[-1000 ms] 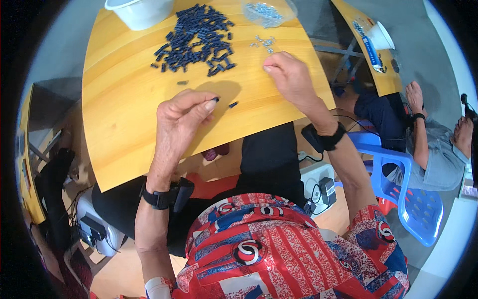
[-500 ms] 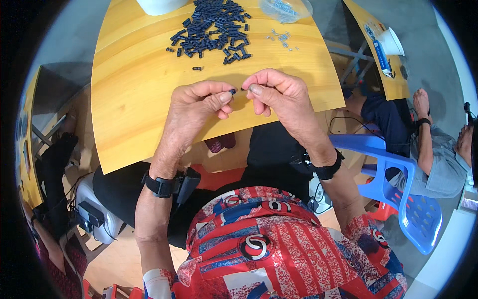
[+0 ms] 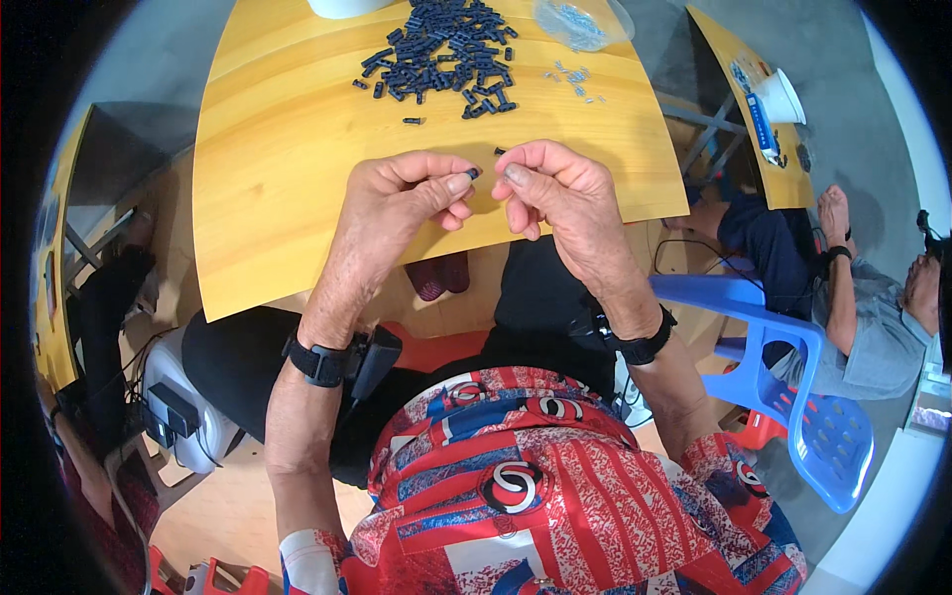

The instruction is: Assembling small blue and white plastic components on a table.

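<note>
My left hand [image 3: 415, 193] is closed in a pinch near the table's front edge, thumb against forefinger. A small dark blue plastic piece [image 3: 473, 174] pokes out at its fingertips. Just to the right, my right hand [image 3: 555, 186] is also pinched, and a small black piece [image 3: 499, 152] shows beyond its forefinger. The two hands are a little apart, their pieces not touching. Farther off lies a pile of small dark plastic pieces [image 3: 436, 50]. One loose dark piece [image 3: 414, 121] rests between that pile and my left hand.
Small silvery metal parts [image 3: 573, 77] are scattered on the yellow wooden table [image 3: 278, 198], near a clear plastic tub [image 3: 585, 25]. A white container [image 3: 342, 6] stands at the back left. At right are a blue plastic chair [image 3: 764, 347] and a seated person [image 3: 873, 307].
The black piece in my right hand now sticks out farther above the fingertips. My hands stay nearly in place, while the view of the table has shifted slightly.
</note>
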Action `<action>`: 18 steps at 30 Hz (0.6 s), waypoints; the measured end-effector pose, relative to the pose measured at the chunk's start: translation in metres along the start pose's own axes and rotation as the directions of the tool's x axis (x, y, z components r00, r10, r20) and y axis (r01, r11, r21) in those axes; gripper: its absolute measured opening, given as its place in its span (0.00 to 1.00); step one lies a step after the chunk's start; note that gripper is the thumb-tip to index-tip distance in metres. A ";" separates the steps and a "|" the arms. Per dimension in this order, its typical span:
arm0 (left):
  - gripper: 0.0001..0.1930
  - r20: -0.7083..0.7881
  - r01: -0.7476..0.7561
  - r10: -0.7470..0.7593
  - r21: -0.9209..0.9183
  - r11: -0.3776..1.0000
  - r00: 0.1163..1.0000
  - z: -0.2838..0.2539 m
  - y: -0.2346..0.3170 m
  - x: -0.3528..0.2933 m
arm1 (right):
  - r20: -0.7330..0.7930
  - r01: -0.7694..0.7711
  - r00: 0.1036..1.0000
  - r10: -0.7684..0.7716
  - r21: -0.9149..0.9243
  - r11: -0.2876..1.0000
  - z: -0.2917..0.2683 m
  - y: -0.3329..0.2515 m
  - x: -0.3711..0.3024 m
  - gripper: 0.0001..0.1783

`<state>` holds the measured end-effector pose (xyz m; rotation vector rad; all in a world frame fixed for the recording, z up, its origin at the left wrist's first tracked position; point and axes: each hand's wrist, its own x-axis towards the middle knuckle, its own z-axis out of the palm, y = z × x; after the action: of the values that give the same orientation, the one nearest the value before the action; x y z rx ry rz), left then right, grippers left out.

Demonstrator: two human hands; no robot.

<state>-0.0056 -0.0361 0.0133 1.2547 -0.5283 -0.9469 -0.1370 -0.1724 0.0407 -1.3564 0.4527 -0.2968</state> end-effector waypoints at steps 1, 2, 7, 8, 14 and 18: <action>0.08 0.004 0.001 -0.001 -0.008 1.000 1.000 0.001 0.001 -0.001 | 0.002 0.000 1.000 0.000 -0.002 1.000 0.001 0.000 -0.001 0.07; 0.08 0.007 0.003 -0.002 -0.014 1.000 1.000 0.001 0.001 -0.002 | -0.024 0.010 1.000 -0.010 0.018 1.000 0.002 0.000 -0.001 0.07; 0.07 0.021 0.021 -0.019 -0.075 0.997 1.000 0.005 0.001 -0.006 | -0.071 0.102 0.992 -0.100 0.027 0.994 0.006 0.005 0.000 0.07; 0.07 0.027 0.030 -0.028 -0.089 0.996 0.999 0.006 0.000 -0.007 | -0.078 0.126 0.989 -0.123 0.036 0.991 0.006 0.006 0.001 0.07; 0.08 0.038 0.067 -0.062 -0.150 0.986 0.997 0.007 0.000 -0.008 | -0.100 0.170 0.981 -0.165 0.044 0.985 0.011 0.010 0.001 0.06; 0.08 0.039 0.066 -0.061 -0.140 0.988 0.997 0.008 0.000 -0.008 | -0.136 0.186 0.972 -0.189 -0.039 0.982 0.013 0.013 0.002 0.04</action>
<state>-0.0160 -0.0342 0.0167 1.1346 -0.4429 -1.0433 -0.1295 -0.1596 0.0298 -1.4125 0.4457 -0.5455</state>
